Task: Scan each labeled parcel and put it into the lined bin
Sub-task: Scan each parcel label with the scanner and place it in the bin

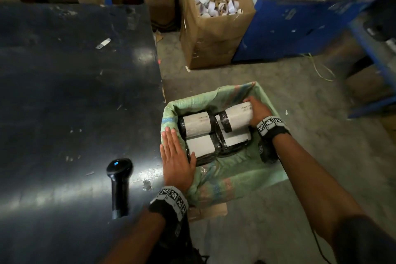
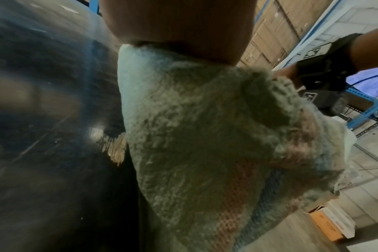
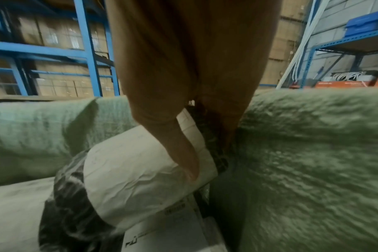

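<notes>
Right hand (image 1: 258,111) grasps the end of the black-wrapped, white-labelled cylindrical parcel (image 1: 234,119) inside the green-lined bin (image 1: 233,176). Long axis tilts up toward the hand. Left hand (image 1: 176,162) rests flat, fingers straight, on the bin rim.

Two bare forearms reach into view. Each wrist wears a black strap (image 1: 276,133) ringed with a band of small white squares printed with black pixel-like markers (image 1: 173,196). A black boxy camera unit (image 1: 266,152) hangs under the right wrist, carrying a marker of its own. A dark sleeve (image 1: 364,240) covers the right upper arm.
</notes>
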Available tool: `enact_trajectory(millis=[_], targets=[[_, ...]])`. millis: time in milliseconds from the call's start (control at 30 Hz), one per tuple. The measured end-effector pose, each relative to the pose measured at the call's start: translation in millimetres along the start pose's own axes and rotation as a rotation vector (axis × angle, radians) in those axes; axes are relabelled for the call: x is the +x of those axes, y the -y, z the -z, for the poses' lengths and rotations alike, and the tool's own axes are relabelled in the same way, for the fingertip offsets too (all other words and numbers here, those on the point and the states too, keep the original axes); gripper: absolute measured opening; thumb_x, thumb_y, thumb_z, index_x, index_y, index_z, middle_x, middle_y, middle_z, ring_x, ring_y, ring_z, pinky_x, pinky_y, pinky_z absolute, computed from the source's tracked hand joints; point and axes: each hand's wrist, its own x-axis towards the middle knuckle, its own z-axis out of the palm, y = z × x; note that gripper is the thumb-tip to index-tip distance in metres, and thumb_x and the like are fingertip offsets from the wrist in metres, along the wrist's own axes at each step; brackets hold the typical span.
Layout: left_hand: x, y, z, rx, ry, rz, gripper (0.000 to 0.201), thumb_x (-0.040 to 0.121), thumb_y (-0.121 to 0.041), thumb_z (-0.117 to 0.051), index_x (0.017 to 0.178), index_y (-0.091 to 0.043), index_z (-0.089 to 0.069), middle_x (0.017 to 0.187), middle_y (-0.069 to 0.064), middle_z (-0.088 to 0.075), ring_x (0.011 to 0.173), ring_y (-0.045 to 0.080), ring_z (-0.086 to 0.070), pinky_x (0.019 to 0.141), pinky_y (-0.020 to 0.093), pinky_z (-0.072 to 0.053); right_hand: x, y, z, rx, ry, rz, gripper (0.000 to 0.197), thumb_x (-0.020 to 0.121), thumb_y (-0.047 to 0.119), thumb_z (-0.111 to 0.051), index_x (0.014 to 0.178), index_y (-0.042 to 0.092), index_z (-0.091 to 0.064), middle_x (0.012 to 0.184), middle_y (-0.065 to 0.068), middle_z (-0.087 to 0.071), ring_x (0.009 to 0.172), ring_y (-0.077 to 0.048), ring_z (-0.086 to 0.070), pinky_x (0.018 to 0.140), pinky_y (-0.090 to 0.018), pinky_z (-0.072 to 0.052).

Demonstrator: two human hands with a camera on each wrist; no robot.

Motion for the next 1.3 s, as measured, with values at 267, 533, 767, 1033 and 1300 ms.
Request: enact_trajectory(millis=[267,533,767,1033,1300], targets=[[2,-3,1,0.114,0.006,-0.009,0.092,0.094,-0.038,-0.053,0.157,0.004,-0.002,0.167,0.023,-0.002,0.156,0.033,0.0,0.125,0.048,-0.019,38,10,-40,-0.021,0.0,-0.052,0.064,0.082,0.008,-0.066,0.139,0.017,-0.041,0.128,-0.022,-0.057,0.114,-0.04,-0.059,0.093,-0.042,-0.047],[1,0,6,0.166,0.015,-0.017,0.091,0.094,-0.041,-0.051,0.158,0.003,-0.004,0.167,0.021,-0.003,0.156,0.032,0.001,0.125,0.049,-0.018,36,12,-62,-0.084,0.005,-0.16,0.064,0.085,0.026,-0.059,0.145,0.033,-0.037,0.144,-0.023,-0.037,0.13,-0.048,-0.044,0.111,-0.05,-0.037],[2,22,29,0.071,0.043,-0.103,0.072,0.099,-0.042,-0.036,0.158,-0.005,-0.019,0.167,0.018,-0.012,0.156,0.03,-0.008,0.123,0.05,-0.023,-25,83,-16,0.029,-0.073,0.03,0.081,0.082,0.025,-0.075,0.151,0.027,-0.032,0.155,-0.013,-0.035,0.142,-0.033,-0.036,0.116,-0.049,-0.034],[-28,124,114,-0.054,-0.165,0.023,0.064,0.098,-0.044,-0.034,0.152,-0.009,-0.04,0.164,0.014,-0.025,0.154,0.029,-0.019,0.123,0.046,-0.026,-157,247,-77,0.52,-0.078,0.457,0.057,0.09,0.044,-0.061,0.141,0.023,-0.049,0.136,-0.002,-0.059,0.123,-0.019,-0.058,0.104,-0.043,-0.047],[-82,261,144,0.031,-0.189,0.371,0.06,0.103,-0.039,-0.04,0.154,-0.009,-0.035,0.165,0.02,-0.019,0.154,0.035,-0.013,0.122,0.052,-0.025,-204,303,-203,0.42,0.308,0.072,0.079,0.09,0.07,-0.038,0.155,0.032,-0.016,0.143,-0.02,-0.048,0.132,-0.036,-0.048,0.107,-0.047,-0.04]])
